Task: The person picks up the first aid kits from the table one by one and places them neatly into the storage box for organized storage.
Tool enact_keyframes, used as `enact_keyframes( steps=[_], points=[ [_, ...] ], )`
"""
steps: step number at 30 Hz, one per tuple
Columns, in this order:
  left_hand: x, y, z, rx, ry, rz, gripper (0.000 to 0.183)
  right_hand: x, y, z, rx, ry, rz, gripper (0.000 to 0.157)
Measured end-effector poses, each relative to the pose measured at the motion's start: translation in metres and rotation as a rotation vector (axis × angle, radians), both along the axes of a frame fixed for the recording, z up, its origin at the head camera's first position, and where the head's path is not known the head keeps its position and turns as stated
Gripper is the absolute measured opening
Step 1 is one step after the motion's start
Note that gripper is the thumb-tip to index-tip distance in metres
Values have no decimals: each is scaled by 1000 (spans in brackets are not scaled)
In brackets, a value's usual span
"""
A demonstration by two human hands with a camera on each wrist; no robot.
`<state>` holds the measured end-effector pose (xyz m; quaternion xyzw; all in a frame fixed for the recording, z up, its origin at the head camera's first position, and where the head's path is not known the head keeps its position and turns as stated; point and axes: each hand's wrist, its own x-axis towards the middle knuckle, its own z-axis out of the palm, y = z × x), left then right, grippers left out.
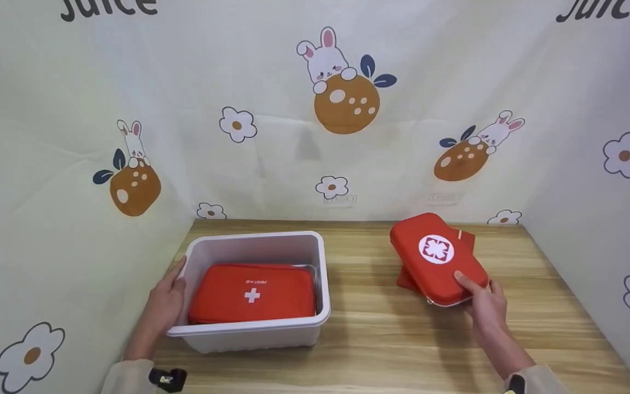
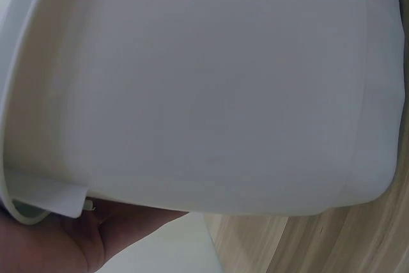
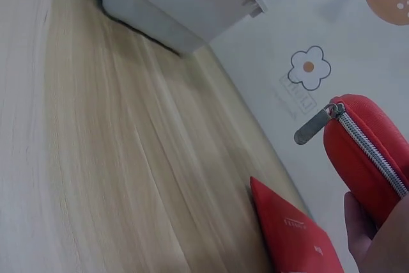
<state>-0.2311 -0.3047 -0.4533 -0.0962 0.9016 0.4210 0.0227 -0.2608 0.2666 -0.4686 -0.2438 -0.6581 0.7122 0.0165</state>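
My right hand (image 1: 489, 306) grips the near end of a red zippered first aid case (image 1: 410, 235), thumb on top, fingers underneath. A round white emblem marks its lid. In the right wrist view the case's zipper (image 3: 370, 148) and grey pull tab (image 3: 311, 127) show, and the case is raised above the table. Beneath it lies a flat red item (image 3: 297, 234) with small pale print, partly hidden in the head view. At the left, my left hand (image 1: 166, 301) holds the side of a white plastic bin (image 1: 255, 339). Inside the bin lies a red first aid pouch (image 1: 222, 298) with a white cross.
The wood-grain tabletop (image 1: 369, 339) runs between the bin and the flat red item. A pale printed cloth (image 1: 271, 164) with rabbits, oranges and flowers encloses the table at the back and both sides. Beside the pouch, a shiny edge (image 1: 315, 273) shows inside the bin.
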Motion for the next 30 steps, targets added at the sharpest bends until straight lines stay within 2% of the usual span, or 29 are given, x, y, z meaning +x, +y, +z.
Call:
enact_keyframes(
  steps=[7,12,19,30],
  points=[
    [1,-1,1,-10,10,-10,57,2,-14,9,-55,56,60,99],
    [2,-1,2,-16,10,-11,57,3,-24,16,-79,84,75,99],
    [3,-1,1,-11,26,-7,57,2,-37,24,-87,109,94,84],
    [2,1,3,3,12,-3,56,4,-59,35,-124,142,135,79]
  ],
)
